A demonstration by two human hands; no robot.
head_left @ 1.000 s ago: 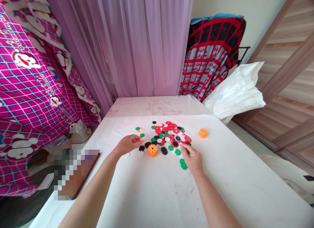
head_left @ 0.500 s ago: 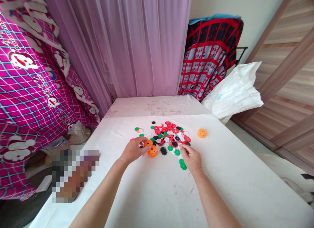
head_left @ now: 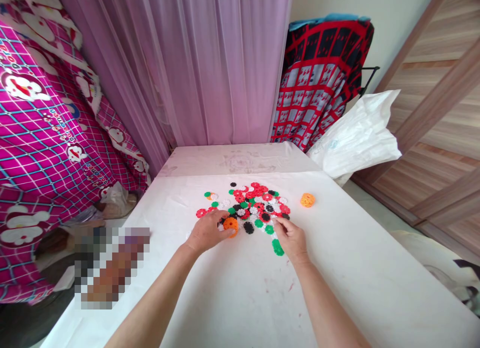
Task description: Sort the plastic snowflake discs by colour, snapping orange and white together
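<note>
- Shifted rightward since the frame half a second ago, the left hand (head_left: 210,231) has brought an orange disc (head_left: 230,221) over the orange stack (head_left: 235,233), just below centre frame.
- Its thumb and fingers are parted by about the disc's width, curved around the edge, with the thumb on the near side; whether the disc is already seated is hidden. I judge the work in hand to be at the stacking point.
- Over at right of centre, the right hand (head_left: 293,239) stays where it was, thumb and fingertips drawn together beside the heap (head_left: 258,189); whether they pinch a piece, I cannot tell.
- Green discs (head_left: 278,247) lie just below those fingertips, and a black disc (head_left: 248,228) lies just right of the stack, perhaps a little in the way.
- Up and left of the left hand, a red disc (head_left: 201,213) shows clear of the fingers.
- Farther right, well apart from the heap, sits a second stack (head_left: 308,200), also orange.
- Around the table (head_left: 232,298): a blurred-out item (head_left: 116,268) at lower left, a white bag (head_left: 356,138) at right.
</note>
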